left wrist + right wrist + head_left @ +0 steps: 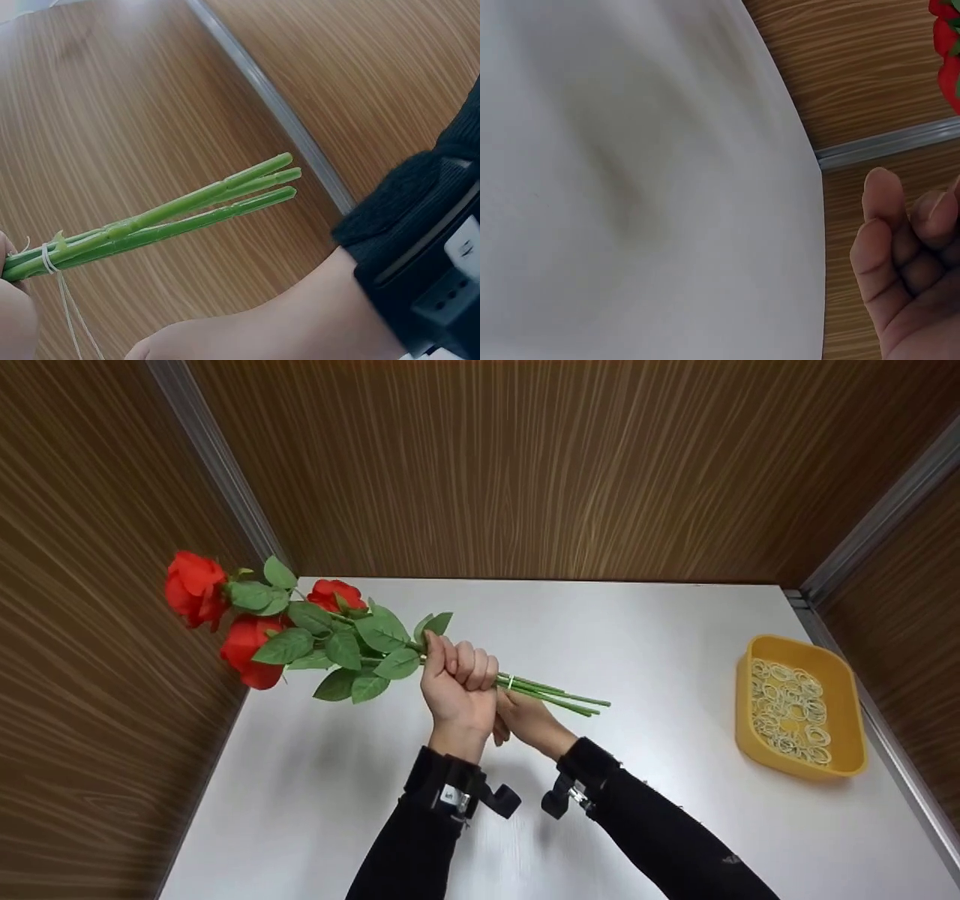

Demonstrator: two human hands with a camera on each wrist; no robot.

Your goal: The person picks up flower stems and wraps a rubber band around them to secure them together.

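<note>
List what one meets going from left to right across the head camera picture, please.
Red roses → green leaves → left hand gripping the stems → rubber band on the stems → cut stem ends → yellow tray of rubber bands.

Red roses (300, 641), banded, held level.

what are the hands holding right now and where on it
The left hand grips the bunch of roses by the stems, just below the leaves. The right hand is at the rubber band round the stems; its exact hold cannot be told.
</note>
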